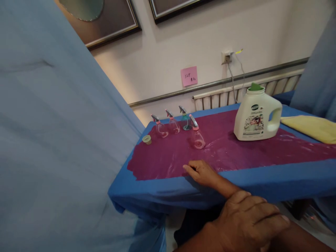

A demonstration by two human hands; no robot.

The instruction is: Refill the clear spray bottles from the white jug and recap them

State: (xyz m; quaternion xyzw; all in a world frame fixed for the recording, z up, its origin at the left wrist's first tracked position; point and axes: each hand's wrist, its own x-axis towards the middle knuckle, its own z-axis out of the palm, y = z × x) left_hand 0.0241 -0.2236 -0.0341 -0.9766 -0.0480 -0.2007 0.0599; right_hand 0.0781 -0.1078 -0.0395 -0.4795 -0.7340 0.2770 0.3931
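Observation:
My left hand (pixel 248 220) lies across my right forearm, its fingers wrapped over it. Beyond it, my right hand (pixel 203 172) rests at the front edge of the table with fingers curled and thumb pointing left; nothing shows in it. The closest object is a clear spray bottle (pixel 198 138) with a pink collar, grey trigger head and a little liquid. Behind it to the left stand two similar spray bottles (pixel 161 129) and a teal spray bottle (pixel 186 123). A small pale cup (pixel 147 140) sits at the left.
A large cream jug (pixel 256 117) with something green in its mouth stands right of the bottles. A yellow cloth (pixel 313 127) lies at the far right. Purple plastic sheet (pixel 162 161) covers the blue tablecloth (pixel 275 176). A blue curtain (pixel 65 147) hangs at left; a radiator (pixel 215 99) runs behind.

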